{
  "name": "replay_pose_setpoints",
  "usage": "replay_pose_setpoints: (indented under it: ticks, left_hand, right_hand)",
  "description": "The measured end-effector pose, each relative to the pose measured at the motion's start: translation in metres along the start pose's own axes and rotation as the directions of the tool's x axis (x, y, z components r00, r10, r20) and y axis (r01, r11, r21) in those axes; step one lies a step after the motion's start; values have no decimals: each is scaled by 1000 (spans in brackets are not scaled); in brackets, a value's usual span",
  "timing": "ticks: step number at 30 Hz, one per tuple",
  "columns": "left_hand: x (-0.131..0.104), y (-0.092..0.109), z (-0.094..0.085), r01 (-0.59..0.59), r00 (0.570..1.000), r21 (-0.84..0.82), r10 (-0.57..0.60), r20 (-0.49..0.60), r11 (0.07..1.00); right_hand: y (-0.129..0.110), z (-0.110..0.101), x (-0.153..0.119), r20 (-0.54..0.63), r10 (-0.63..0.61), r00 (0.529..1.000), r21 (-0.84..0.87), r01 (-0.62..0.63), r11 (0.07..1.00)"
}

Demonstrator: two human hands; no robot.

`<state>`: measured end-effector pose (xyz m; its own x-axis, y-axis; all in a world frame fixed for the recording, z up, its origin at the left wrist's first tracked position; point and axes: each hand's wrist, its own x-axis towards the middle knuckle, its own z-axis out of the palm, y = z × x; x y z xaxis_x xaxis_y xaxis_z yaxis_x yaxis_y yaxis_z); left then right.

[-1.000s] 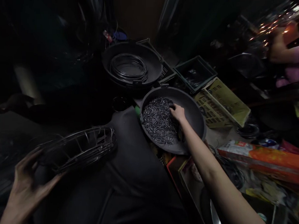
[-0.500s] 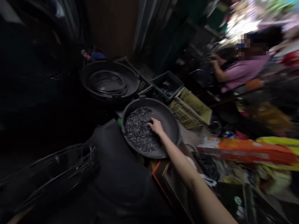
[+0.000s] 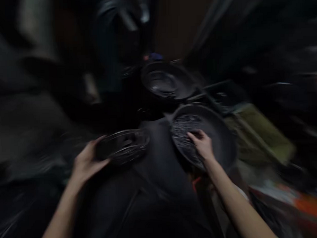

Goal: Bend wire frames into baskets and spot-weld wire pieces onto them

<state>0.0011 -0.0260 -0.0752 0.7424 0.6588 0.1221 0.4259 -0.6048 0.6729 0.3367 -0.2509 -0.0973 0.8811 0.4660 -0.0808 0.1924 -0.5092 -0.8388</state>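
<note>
- Left hand (image 3: 86, 165): fingers grip the nine-o'clock end of the wire frame (image 3: 128, 151).
- Right hand (image 3: 204, 145): fingers bend at the metal bits (image 3: 183, 128); blur hides whether they pinch any.
- Bits heap toward nine o'clock in the pan (image 3: 223, 139).
- Around it: coil (image 3: 161, 84) at eleven, yellow crate (image 3: 269, 132) at three.

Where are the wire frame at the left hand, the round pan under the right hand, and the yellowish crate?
Wire frame (image 3: 128, 153): head view, on its blurred near-side wires.
Round pan (image 3: 223, 141): head view, on its bare inner surface.
Yellowish crate (image 3: 265, 131): head view, on its inside.
</note>
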Motion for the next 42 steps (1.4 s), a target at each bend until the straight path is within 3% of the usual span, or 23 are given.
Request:
replay_pose_setpoints:
  ticks: [2, 4, 6, 9, 11, 14, 17, 20, 22, 25, 28, 30, 34, 37, 42]
  left_hand:
    - [-15, -2, -8, 60, 998, 27, -61, 27, 998]
    - [-20, -6, -10, 60, 996, 3, -60, 66, 998]
    - [-21, -8, -9, 40, 994, -2, -39, 100, 999]
    - [-23, -3, -6, 6, 995, -13, -5, 98, 1000]
    - [-23, -1, -3, -2, 998, -28, 3, 55, 1000]
    - [-25, -3, -2, -27, 999, -37, 28, 32, 999]
    - [-38, -21, -9, -54, 997, 21, 52, 56, 998]
    - [-52, -45, -17, 69, 998, 22, -69, -8, 997]
    - [-52, -46, -20, 109, 993, 4, -109, -42, 994]
    - [-37, -15, -23, 19, 999, -11, -20, -49, 1000]
    - [-12, 14, -29, -100, 992, -80, 94, -84, 992]
    - [1, 21, -36, -126, 989, -73, 119, -90, 989]
    - [8, 20, -47, -101, 989, 70, 108, -104, 992]
    - [8, 16, -47, -109, 988, 160, 125, -92, 981]
    - [12, 6, -49, -107, 983, 195, 133, -128, 975]
  right_hand:
    - [0, 12, -24, 74, 43, 996, 102, -50, 994]
    - [7, 18, -41, 202, 83, 976, -14, -82, 997]
    - [18, 20, -51, 281, 7, 960, -209, 54, 977]
    - [31, 21, -56, 364, -175, 915, -393, 321, 862]
    - [30, 22, -56, 416, -202, 887, -464, 399, 791]
    - [14, 29, -62, 431, -125, 894, -544, 367, 754]
    - [-8, 46, -68, 377, -97, 921, -557, 309, 771]
    - [-29, 61, -68, 347, -116, 931, -515, 292, 806]
    - [-48, 58, -73, 357, -126, 925, -419, 280, 864]
    - [-86, 40, -86, 385, -121, 915, -89, 168, 982]
    - [-126, 39, -92, 437, -102, 894, 162, 33, 986]
    - [-148, 57, -90, 504, -111, 856, 239, -15, 971]
    - [-176, 114, -87, 613, -152, 776, 324, -71, 943]
    - [-184, 146, -81, 595, -189, 781, 305, -2, 952]
    - [-187, 169, -82, 438, -381, 814, 184, 334, 925]
